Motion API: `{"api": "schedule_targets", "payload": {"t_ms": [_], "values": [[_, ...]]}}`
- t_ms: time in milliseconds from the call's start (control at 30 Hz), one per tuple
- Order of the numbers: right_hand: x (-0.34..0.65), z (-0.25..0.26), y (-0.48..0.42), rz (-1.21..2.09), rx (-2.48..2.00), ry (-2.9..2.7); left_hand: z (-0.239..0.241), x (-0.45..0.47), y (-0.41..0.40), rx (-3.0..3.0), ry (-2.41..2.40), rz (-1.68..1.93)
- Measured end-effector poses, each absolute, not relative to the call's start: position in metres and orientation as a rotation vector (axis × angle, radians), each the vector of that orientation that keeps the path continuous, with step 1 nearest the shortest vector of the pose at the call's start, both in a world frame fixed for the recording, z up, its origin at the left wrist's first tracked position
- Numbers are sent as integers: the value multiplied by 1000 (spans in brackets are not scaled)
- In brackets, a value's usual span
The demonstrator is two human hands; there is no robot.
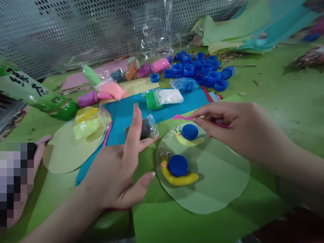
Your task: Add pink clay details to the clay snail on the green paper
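Green tabletop fills the frame; at centre my left hand (118, 168) hovers open, empty, while my right hand (235, 130) pinches a pink tool (182, 117), tip beside the upper clay snail (188, 135), probably for shaping it.

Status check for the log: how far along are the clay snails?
Done: near snail has body, eyes and blue cap. In hand: right hand holds a pink tool at the far snail; left hand is open. Left: several clay packets look unopened, spare caps heaped.
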State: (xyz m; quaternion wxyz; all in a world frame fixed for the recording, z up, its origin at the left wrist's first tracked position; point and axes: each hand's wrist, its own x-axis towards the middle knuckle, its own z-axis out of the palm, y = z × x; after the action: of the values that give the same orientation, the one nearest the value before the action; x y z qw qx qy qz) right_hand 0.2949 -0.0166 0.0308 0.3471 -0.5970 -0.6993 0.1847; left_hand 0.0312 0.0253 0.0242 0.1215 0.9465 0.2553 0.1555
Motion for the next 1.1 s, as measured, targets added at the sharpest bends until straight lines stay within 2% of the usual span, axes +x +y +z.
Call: {"api": "schedule_targets", "payload": {"t_ms": [300,500,933,1100], "values": [[294,30,-14,485,-1551,-1794,21,30,24,3257,580,358],[296,28,-10,500,-1537,-1805,21,25,28,3321,618,376],[297,26,-1,482,-1507,-1741,25,27,29,2916,1083,468],[297,23,2,510,-1524,-1761,20,32,29,2876,1057,484]]}}
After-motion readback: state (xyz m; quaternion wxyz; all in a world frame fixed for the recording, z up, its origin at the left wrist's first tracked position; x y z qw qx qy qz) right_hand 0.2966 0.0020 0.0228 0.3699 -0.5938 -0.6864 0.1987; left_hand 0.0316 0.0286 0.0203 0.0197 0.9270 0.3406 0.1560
